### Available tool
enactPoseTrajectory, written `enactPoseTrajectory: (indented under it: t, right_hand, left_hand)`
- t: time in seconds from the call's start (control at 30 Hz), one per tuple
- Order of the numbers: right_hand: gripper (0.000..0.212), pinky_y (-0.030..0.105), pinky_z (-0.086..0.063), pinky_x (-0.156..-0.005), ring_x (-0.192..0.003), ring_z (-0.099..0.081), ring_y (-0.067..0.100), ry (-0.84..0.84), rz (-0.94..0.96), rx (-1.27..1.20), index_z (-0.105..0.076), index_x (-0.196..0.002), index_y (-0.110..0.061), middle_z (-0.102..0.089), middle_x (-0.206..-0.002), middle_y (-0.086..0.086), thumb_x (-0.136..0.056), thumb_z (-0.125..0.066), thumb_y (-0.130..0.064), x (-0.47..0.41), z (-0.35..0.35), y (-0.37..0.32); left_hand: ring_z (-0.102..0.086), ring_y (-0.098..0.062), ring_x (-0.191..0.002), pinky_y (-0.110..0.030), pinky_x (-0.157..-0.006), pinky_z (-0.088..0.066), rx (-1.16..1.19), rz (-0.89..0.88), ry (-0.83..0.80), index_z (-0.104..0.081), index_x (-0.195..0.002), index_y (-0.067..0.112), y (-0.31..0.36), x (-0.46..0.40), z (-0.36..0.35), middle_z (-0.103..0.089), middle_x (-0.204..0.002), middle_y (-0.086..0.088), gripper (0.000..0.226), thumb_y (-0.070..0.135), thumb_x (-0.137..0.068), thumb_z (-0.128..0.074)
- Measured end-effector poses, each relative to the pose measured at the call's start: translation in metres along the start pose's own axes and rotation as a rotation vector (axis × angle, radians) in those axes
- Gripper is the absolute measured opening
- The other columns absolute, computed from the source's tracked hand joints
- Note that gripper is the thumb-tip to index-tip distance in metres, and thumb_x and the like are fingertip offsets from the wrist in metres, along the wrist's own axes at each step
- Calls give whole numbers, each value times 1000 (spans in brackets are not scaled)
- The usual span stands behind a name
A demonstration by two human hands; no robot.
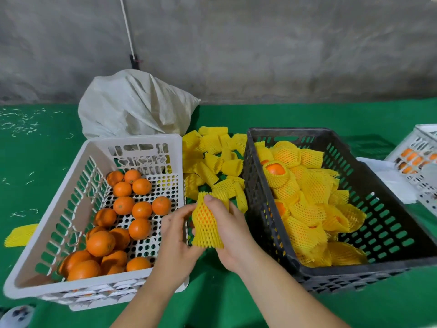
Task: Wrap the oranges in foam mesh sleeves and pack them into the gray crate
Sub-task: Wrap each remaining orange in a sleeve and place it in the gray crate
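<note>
Between both hands' fingers (pixel 214 204), sleeved orange (pixel 205 223)

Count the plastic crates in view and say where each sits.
3: a white slotted plastic crate at left with bare oranges, a dark gray plastic crate at right with sleeved oranges, another white crate cropped at far right.

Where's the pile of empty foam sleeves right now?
In the head view the empty foam sleeves lie on the green cloth, in the gap between the white crate and the gray crate, beyond both hands.
</note>
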State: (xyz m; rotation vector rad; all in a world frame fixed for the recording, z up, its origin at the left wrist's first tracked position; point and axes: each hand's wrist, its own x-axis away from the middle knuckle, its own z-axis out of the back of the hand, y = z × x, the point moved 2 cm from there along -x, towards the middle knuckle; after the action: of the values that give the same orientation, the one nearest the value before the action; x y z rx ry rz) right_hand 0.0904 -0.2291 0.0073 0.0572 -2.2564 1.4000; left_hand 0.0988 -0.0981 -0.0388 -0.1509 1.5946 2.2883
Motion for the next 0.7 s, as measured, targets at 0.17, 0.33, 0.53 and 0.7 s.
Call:
enactPoseTrajectory:
  t: [0.17, 0.33, 0.53, 0.7]
  right_hand:
    - [39, 45, -56, -100, -107, -70, 7, 187, 357, 164, -72, -115, -37, -76, -111, -14, -78, -78, -49, 0, 60, -61]
    - [65, 37, -31, -119, -148, -30, 8, 597, 594, 1105, -40, -154, -32, -36, -160, -9, -97, -57, -57, -23, 162, -92]
    - [72, 48, 9, -125, -153, 26, 37, 247, 123, 1647, 12, -163, -20, 27, -167, 9, -107, -16, -55, -63, 187, -44]
    - [63, 53, -9, -123, -156, -3, 32, 364, 345, 1524, -24, -162, -29, -4, -172, 0, -106, -27, -58, -48, 172, -64]
  left_hand:
    - [-30, 6, -144, -20, -111, -26, -96, -65, -108, -51, -135, 54, 1, 2, -2, -43, -149, 25, 48, 62, -89, -63]
    - [-46, 9, -129, -38, -98, -44, -30, 149, 50, -55, -129, 55, -20, -7, -1, -52, -133, 36, 27, 50, -103, -60]
    - [-48, -3, -132, -40, -111, -38, -105, 164, -17, -56, -136, 41, -20, -18, -14, -56, -134, 20, 36, 19, -108, -53]
    - [-35, 25, -127, -25, -112, -27, -54, 159, -71, -50, -141, 41, -21, -21, -8, -44, -137, 32, 48, 6, -110, -42]
